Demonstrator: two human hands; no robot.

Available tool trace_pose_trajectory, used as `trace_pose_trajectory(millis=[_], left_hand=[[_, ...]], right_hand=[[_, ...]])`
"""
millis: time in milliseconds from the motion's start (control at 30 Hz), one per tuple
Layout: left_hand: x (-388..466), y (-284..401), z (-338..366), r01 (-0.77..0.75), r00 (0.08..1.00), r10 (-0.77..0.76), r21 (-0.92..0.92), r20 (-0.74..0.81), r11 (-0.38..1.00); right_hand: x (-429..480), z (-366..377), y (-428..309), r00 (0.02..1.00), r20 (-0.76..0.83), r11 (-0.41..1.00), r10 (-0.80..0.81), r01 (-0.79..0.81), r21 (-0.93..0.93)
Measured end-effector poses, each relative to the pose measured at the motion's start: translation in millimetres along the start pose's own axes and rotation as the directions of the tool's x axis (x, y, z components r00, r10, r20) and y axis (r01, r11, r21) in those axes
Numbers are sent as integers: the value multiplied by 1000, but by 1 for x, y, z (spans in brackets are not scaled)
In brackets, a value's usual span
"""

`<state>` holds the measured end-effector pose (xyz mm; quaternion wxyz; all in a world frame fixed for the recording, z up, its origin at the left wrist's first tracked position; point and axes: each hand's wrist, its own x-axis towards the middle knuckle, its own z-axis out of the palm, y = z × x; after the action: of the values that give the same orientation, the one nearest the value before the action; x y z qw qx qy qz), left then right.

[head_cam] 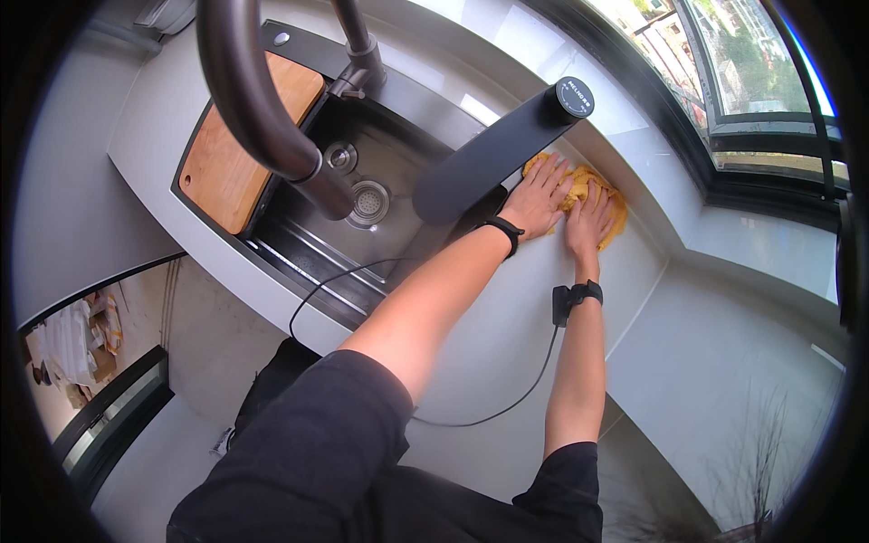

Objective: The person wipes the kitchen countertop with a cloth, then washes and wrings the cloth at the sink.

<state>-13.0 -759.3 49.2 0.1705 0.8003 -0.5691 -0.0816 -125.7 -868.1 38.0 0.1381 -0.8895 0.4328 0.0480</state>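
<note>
A crumpled yellow cloth [578, 193] lies on the white countertop [506, 326], against the raised ledge below the window. My left hand [536, 197] presses on its left part with fingers stretched forward, close to the sink's right edge. Beside it, my right hand [589, 220] bears down on the right part, its fingers sunk in the folds. Both palms face down, so the cloth under them is hidden. A black band [506, 234] circles my left wrist. On my right wrist sits a strap with a small black box [561, 307] and a cable.
Left of my arms is a steel sink [407, 146] with a drain strainer [370, 203] and a wooden cutting board [227, 170] across its left side. A dark curved faucet [251, 88] arches over it. A dark grey fixture [495, 153] juts near my left hand. A window [753, 75] stands beyond.
</note>
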Motion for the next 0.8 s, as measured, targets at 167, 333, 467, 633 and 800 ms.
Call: trace_pose_trajectory(millis=[167, 333, 467, 633, 800], left_hand=[[-62, 11, -11, -16, 1000, 16, -109, -9, 994], [-144, 23, -21, -46, 997, 29, -246, -76, 968], [-224, 27, -35, -78, 997, 65, -309, -53, 948], [-325, 23, -33, -98, 994, 65, -421, -92, 902], [-391, -10, -49, -209, 978, 192, -288, -85, 935]], right_hand=[[-53, 7, -8, 997, 12, 996, -79, 79, -27], [-125, 17, -17, 988, 26, 988, -155, 155, 10], [-207, 28, -36, 982, 75, 985, -171, 167, 51], [-310, 47, -64, 969, 55, 963, -241, 231, 140], [-380, 59, -117, 980, -78, 955, -181, 194, 223]])
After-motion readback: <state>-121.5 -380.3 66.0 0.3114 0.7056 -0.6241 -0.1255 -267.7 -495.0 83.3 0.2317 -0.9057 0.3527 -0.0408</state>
